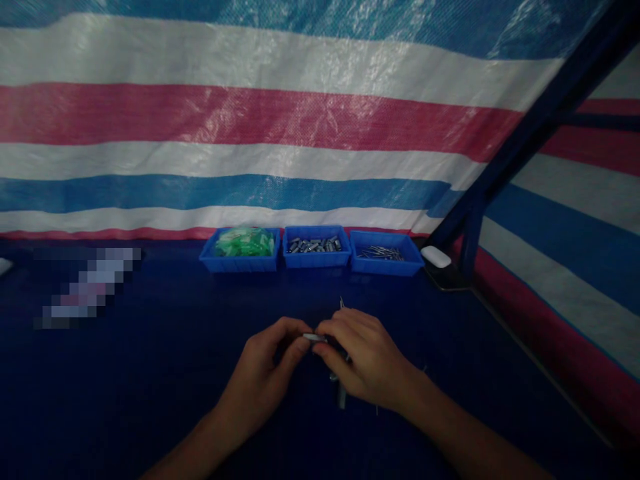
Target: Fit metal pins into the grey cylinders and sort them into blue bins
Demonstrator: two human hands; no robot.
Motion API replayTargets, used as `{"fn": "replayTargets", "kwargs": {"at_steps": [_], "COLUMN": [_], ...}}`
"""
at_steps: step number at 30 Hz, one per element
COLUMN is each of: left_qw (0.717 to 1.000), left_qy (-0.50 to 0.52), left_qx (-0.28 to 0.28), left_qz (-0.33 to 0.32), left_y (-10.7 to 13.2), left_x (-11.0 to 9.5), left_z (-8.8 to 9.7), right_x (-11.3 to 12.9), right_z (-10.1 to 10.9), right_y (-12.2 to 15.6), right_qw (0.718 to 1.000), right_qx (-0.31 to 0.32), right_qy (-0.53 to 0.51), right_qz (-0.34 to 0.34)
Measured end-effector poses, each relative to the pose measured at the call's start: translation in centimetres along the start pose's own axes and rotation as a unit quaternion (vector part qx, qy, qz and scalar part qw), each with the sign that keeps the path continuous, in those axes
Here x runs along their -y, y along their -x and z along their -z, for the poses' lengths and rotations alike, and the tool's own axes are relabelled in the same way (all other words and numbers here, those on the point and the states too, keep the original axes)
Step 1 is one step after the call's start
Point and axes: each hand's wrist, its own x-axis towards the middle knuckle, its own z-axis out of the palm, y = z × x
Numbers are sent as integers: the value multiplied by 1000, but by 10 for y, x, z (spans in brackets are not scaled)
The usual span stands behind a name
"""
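A small silvery metal piece (314, 338) is pinched at its two ends between my hands, above the dark blue table. My left hand (267, 363) is closed, thumb and fingertips on its left end. On the right end, my right hand (363, 353) is closed in the same way. A thin pointed metal pin (342, 303) shows just beyond the right hand's knuckles; whether that hand holds it I cannot tell. Below the right palm lies a grey metal cylinder-like piece (342, 397), partly covered by the hand.
Along the back stand three blue bins: one with green and clear plastic packets (244, 242), one with short metal cylinders (314, 245), one with thin metal pins (383, 253). A white rounded object (436, 257) sits at the right. Behind hangs a striped tarp (250, 117).
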Motion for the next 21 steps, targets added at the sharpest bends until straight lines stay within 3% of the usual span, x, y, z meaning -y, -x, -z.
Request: {"fn": "replayTargets", "kwargs": {"at_steps": [2,5,7,9,13,17,21], "left_qw": [1000,994,977,957,942,951,973], "left_qy": [0,-98,-195,-265,-310,-283,-218], "left_qx": [19,15,0,-8,4,25,12], "left_qz": [5,-38,-84,-116,-127,-120,-77], "left_y": [0,1,0,0,-3,-14,-30], "left_x": [-1,5,11,17,23,20,15], "left_z": [-1,-6,-10,-13,-15,-10,1], "right_x": [-2,-15,-29,-43,-60,-59,-43], "right_z": [3,7,10,12,16,13,1], "right_y": [-7,-38,-62,-74,-43,0,-1], "right_qw": [999,996,987,974,964,969,991], "right_qx": [-22,-70,-112,-110,-135,-129,-69], "right_qy": [24,58,97,135,150,116,64], "right_qz": [22,9,-61,-142,-175,-173,-96]}}
